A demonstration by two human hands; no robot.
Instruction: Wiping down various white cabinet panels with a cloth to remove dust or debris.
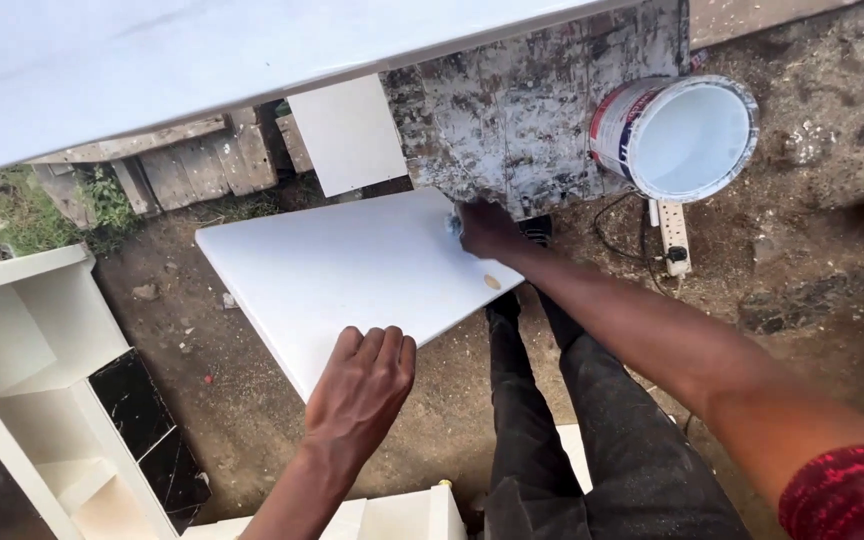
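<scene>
Left hand flat on white board, paint bucket beyond

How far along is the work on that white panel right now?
Looks done: the white panel appears evenly white across its visible face. In hand: the left hand rests flat on the near edge, steadying it, while the right hand presses something small at the far corner; I cannot tell what. Left: one brownish spot near the right edge. The paint bucket sits on the spattered board.
</scene>
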